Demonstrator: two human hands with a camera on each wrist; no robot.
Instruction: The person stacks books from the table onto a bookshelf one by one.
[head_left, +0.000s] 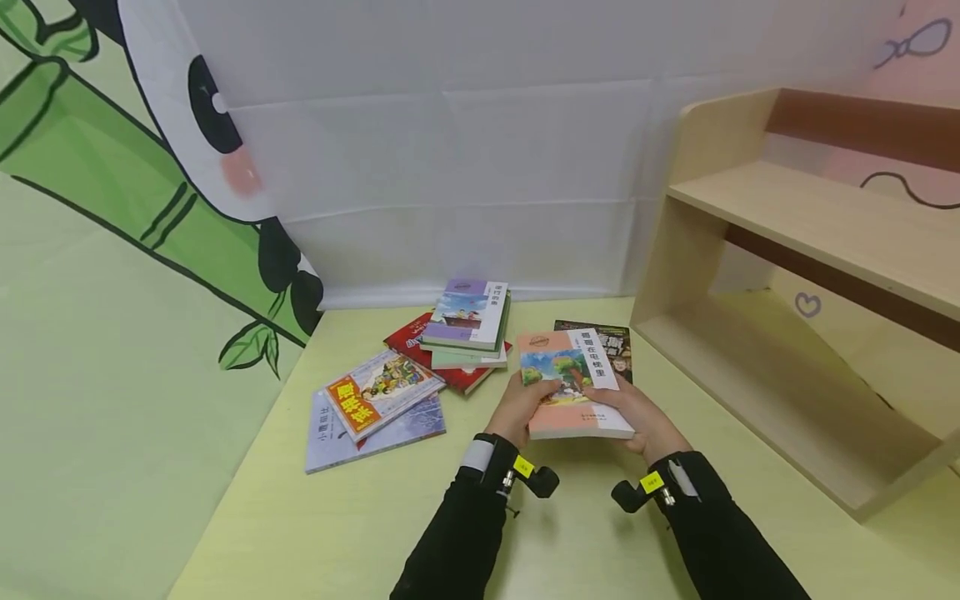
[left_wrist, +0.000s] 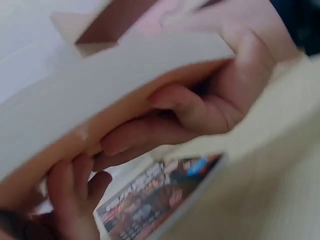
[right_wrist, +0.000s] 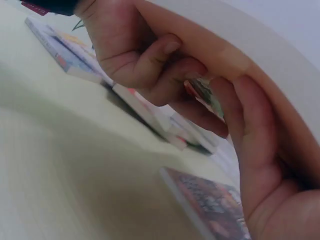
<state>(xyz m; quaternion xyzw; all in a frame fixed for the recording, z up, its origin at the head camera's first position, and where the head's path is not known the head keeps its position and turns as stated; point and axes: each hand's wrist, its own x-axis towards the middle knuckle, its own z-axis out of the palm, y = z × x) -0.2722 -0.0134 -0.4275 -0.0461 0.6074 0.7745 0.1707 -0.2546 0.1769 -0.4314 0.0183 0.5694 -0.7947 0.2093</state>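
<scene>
**Paperback Held in Two Hands, Not Yet Set Down**

The left grip (head_left: 519,408) and right grip (head_left: 639,417) both clasp the orange-covered paperback (head_left: 564,371), thumbs on the front cover, fingers curled underneath. The paperback is held above the surface (head_left: 352,533), in front of the shelf unit (head_left: 684,258) and to its left.

Status, as judged: one book is lifted; placement is outstanding. The other books lie unhandled. A dark-covered book (head_left: 621,343) lies just beyond the paperback, apart from it in the wrist views. Farther left, a purple-covered book (head_left: 459,317) tops a pile over a red book (head_left: 408,336); a comic-style book (head_left: 393,382) overlaps a pale blue book (head_left: 327,442).

Paperback condition: covers together, pale orange, with a tree illustration and a white strip of dark Chinese characters. It appears slightly bowed; blur prevents confirmation.
</scene>
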